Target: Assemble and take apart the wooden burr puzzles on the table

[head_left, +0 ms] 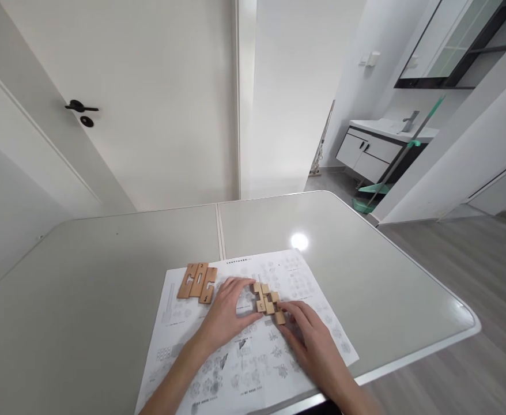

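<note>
Three flat, brown, slotted wooden pieces [195, 287] lie side by side on the white printed sheet [160, 323], away from both hands. Pale, small wooden blocks [269, 308] sit clustered but uneven between the hands; arranging looks partway. Left hand's [227, 305] grip spans them widely, hold unclear; right hand's [309, 331] pinches the end block.

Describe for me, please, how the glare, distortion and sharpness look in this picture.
Head view: a bright round glare spot lies on the tabletop, just beyond the paper sheet; head view: the door's left edge slants strongly, probably wide-lens distortion; head view: the sheet's print is too small to read, though left hand and right hand look fairly sharp.
</note>
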`<state>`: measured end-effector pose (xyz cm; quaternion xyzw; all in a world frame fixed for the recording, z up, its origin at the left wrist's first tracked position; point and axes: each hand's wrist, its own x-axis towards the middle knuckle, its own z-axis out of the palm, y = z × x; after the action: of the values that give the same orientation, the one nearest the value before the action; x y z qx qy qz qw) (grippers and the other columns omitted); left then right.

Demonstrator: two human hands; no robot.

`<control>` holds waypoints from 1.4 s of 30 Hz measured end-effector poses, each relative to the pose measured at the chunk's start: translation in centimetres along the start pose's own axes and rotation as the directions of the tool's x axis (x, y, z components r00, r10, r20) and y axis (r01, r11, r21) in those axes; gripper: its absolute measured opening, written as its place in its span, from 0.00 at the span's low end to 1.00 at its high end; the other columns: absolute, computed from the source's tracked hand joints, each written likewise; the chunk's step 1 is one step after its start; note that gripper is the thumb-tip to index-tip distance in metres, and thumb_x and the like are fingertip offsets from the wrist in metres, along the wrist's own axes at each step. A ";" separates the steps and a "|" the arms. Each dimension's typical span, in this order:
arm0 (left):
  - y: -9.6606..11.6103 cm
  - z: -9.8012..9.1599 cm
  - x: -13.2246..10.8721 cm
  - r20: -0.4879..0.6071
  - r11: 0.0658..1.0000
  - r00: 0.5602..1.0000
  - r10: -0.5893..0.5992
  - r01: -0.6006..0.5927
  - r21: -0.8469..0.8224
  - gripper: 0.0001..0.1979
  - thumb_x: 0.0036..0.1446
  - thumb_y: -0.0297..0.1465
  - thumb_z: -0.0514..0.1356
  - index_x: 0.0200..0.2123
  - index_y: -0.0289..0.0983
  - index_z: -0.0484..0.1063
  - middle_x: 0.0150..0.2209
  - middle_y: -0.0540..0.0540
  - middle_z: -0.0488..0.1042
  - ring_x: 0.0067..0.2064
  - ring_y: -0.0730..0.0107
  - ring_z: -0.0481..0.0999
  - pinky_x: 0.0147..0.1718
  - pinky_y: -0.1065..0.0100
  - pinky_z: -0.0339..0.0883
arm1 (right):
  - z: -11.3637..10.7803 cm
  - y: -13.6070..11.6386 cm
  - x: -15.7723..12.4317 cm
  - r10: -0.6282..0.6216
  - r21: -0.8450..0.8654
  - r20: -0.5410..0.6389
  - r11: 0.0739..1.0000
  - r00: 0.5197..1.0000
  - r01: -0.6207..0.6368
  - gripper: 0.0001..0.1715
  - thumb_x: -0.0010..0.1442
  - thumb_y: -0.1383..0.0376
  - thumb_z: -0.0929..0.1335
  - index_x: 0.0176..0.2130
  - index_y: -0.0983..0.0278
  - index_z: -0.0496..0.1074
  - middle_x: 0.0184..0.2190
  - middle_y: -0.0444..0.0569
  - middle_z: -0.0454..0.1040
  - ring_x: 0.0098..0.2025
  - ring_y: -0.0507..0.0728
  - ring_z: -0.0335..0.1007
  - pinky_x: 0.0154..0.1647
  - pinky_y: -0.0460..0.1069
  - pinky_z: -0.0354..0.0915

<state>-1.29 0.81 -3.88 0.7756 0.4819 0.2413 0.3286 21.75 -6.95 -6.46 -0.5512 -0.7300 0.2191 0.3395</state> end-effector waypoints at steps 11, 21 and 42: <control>0.0 0.1 0.1 -0.004 1.000 1.000 0.013 -0.013 -0.008 0.27 0.57 0.38 0.69 0.59 0.49 0.68 0.56 0.45 0.71 0.60 0.49 0.69 0.58 0.49 0.66 | -0.2 0.1 0.4 0.006 0.005 0.003 1.000 1.000 -0.006 0.18 0.72 0.65 0.63 0.59 0.54 0.66 0.55 0.54 0.72 0.50 0.62 0.76 0.49 0.58 0.77; 0.4 0.1 0.3 -0.003 0.999 1.000 -0.012 0.013 0.031 0.25 0.60 0.37 0.67 0.59 0.48 0.67 0.58 0.46 0.70 0.61 0.50 0.69 0.59 0.50 0.66 | -0.3 0.1 0.2 -0.006 0.028 0.008 1.000 1.000 0.006 0.18 0.73 0.65 0.62 0.59 0.54 0.66 0.55 0.54 0.71 0.52 0.62 0.74 0.49 0.57 0.77; 2.3 -1.9 0.0 0.045 0.916 0.995 -0.095 0.104 -0.388 0.23 0.62 0.49 0.59 0.55 0.44 0.73 0.42 0.45 0.75 0.42 0.60 0.74 0.49 0.56 0.69 | -2.0 -3.5 2.0 -0.108 0.117 -0.027 0.987 0.994 0.111 0.21 0.72 0.67 0.62 0.62 0.55 0.63 0.56 0.54 0.71 0.56 0.62 0.71 0.55 0.58 0.73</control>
<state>-1.27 0.57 -0.91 0.6723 0.4591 0.3055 0.4939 20.61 -6.21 -2.22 -0.4915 -0.7413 0.2373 0.3907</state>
